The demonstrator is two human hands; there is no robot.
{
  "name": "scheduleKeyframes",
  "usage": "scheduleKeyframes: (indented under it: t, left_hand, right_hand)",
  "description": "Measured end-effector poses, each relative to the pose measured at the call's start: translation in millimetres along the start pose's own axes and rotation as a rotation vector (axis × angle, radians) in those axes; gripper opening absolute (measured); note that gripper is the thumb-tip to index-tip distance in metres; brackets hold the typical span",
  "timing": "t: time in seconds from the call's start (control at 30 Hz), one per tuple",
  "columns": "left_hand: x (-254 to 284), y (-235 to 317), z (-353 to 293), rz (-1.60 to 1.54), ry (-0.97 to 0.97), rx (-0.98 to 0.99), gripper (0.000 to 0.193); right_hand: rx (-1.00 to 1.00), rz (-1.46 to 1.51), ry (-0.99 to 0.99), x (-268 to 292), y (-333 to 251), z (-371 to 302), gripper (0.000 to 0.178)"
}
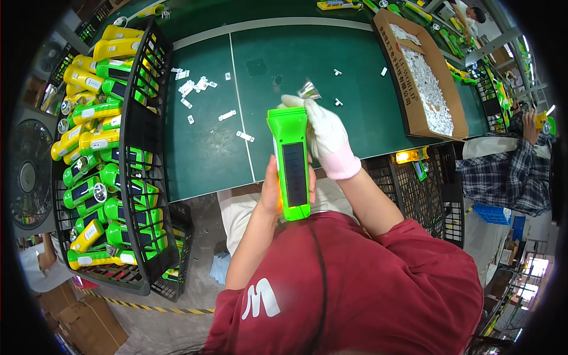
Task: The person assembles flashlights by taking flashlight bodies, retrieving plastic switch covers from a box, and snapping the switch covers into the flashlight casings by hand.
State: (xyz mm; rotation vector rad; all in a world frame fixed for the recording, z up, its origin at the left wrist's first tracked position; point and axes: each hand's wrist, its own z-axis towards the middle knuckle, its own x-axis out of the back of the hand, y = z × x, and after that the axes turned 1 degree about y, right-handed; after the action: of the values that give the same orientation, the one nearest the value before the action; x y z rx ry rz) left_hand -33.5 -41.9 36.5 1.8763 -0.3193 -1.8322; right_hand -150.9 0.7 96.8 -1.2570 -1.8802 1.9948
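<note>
A green flashlight with a dark solar panel along its body is upright in front of me, its wide head pointing away. My left hand, bare, wraps the lower body from the left; an orange-yellow part shows beside its fingers. My right hand, in a white glove with a pink cuff, closes round the head's right side, fingers bent over its far rim. Just beyond those fingertips is a shiny silver reflector cup; whether they touch it I cannot tell. Small white switch pieces lie scattered on the green table.
At left, a black crate holds several green and yellow flashlights. A cardboard box of small white pieces stands on the right. Another black crate is below the table's right edge. A person in a plaid shirt is at far right.
</note>
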Motion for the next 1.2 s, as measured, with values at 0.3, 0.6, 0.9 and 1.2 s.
scheduleKeyframes:
  t: [0.3, 0.6, 0.9, 1.2]
  left_hand:
    - [5, 5, -7, -0.421, -0.266, 0.014, 0.063]
    - [10, 3, 3, -0.822, -0.598, 0.004, 0.031]
    - [16, 3, 2, -0.854, -0.588, -0.023, 0.034]
    - [12, 1, 2, -0.968, -0.637, -0.031, 0.032]
  right_hand:
    - [0.125, -0.579, -0.437, 5, -39, 36, 0.027]
    - [0.015, -0.652, -0.407, -20, -49, 32, 0.028]
    - [-0.240, -0.446, -0.378, -19, -48, 41, 0.024]
    - [-0.352, -0.536, -0.428, -30, -64, 45, 0.026]
